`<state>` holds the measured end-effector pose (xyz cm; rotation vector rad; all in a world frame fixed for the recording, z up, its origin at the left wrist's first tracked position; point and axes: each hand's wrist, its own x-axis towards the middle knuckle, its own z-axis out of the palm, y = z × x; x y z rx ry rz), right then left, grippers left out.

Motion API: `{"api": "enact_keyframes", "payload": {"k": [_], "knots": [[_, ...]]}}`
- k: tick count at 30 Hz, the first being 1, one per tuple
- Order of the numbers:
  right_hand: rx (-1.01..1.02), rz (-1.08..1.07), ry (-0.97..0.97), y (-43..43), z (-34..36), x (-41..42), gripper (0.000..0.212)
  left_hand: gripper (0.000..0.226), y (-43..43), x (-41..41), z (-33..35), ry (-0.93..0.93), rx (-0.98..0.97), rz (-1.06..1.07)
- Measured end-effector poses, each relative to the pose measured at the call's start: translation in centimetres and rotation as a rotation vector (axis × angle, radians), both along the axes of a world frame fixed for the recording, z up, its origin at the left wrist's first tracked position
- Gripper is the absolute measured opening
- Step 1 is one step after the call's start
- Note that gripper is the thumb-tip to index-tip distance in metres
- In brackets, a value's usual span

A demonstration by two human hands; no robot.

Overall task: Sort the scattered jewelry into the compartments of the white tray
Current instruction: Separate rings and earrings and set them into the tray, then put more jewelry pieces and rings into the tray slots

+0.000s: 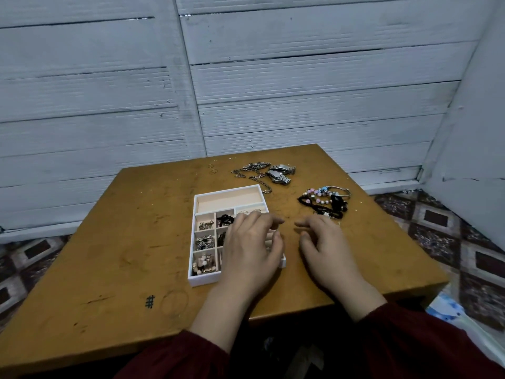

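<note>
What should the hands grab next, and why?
Probably the right hand should reach for the pile of beaded bracelets just beyond it: that pile lies loose on the brown wooden table, and the white tray's long back compartment is empty.

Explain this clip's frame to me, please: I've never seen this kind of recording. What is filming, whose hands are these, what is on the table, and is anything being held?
There is no machine here. One camera worn on a person's head looks forward and down, so you see their own two bare hands. The left hand hovers over the right part of a white tray, hiding some compartments. The right hand is over the bare wooden table beside it. Neither visibly holds anything; their undersides are hidden. The tray's small left compartments hold little pieces; its long far compartment looks empty. Unsorted on the table: metal watches, a chain, beaded bracelets and two thin rings.
</note>
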<state>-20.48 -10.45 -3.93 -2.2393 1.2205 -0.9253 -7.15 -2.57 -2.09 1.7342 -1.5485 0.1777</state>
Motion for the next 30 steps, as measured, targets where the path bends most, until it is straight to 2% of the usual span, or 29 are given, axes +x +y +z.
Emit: {"api": "enact_keyframes", "payload": {"k": [3, 5, 11, 16, 20, 23, 30], "knots": [[0.074, -0.136, -0.195, -0.6, 0.4, -0.5, 0.022, 0.029, -1.4, -0.9, 0.5, 0.019, -0.004, -0.037], [0.098, -0.211, -0.191, -1.3, 0.7, -1.0, 0.024, 0.027, -2.6, -1.4, 1.0, 0.034, -0.002, -0.059], [0.138, -0.270, -0.063, -3.7, 1.5, -2.9, 0.018, 0.020, -6.5, -2.4, 2.9, 0.012, 0.064, -0.044], [0.120, -0.228, 0.208, -5.1, 1.7, -3.4, 0.016, 0.023, -9.5, -2.5, 3.7, -0.087, 0.319, -0.063], [0.111, -0.191, 0.247, -5.8, 1.5, -3.7, 0.013, 0.025, -11.4, -2.7, 3.4, -0.172, 0.464, -0.067], [0.121, -0.159, 0.190, -6.0, 1.0, -4.1, 0.005, 0.024, -12.2, -2.8, 3.1, -0.200, 0.527, -0.066], [0.143, -0.244, -0.239, -6.7, 0.3, -4.8, 0.008, 0.016, -12.8, -3.1, 2.7, -0.258, 0.563, -0.094]]}}
